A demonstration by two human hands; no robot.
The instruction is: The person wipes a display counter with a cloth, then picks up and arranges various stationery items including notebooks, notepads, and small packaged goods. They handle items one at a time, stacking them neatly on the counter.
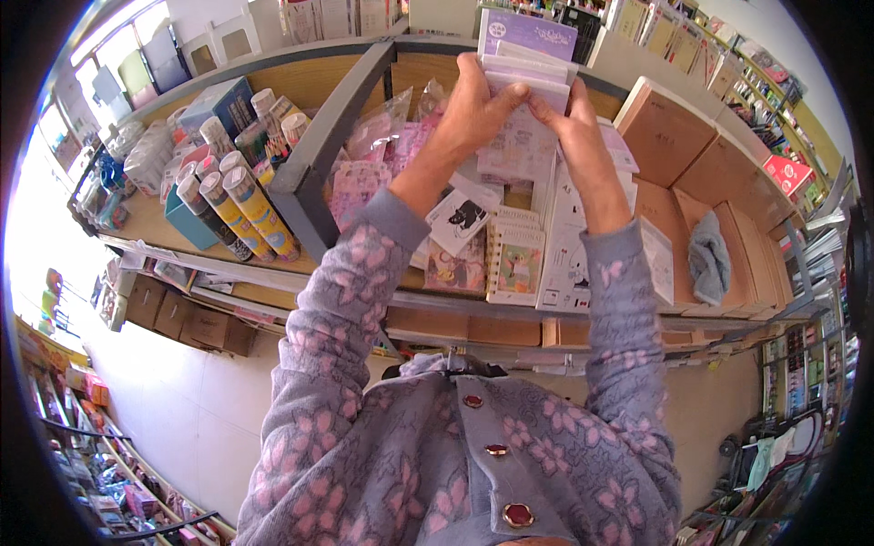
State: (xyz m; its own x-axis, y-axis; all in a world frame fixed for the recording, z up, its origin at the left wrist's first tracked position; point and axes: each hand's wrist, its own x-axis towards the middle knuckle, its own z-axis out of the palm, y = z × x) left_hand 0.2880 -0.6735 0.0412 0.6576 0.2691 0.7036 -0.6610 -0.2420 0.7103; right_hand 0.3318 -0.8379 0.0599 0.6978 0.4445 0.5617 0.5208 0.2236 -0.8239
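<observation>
Both of my hands reach over a shop shelf and grip a stack of small white and lilac packets (526, 75), a purple header card rising behind it. My left hand (481, 102) holds the left side, its thumb across the front. On the right edge, my right hand (577, 126) has its thumb near the other thumb. Below them lie a white card with a black cat drawing (459, 217), a spiral notebook with a picture cover (517, 263) and a tall white printed pad (565, 252). Pink sticker sheets in clear plastic (358, 188) are left of my forearm.
A dark metal divider (334, 136) splits the shelf. Left of it, tubes of coloured pencils (249, 205) stand by a blue box (217, 106). At the right are brown cartons (717, 170) with a grey cloth (710, 256). More cartons (184, 317) sit on a lower shelf.
</observation>
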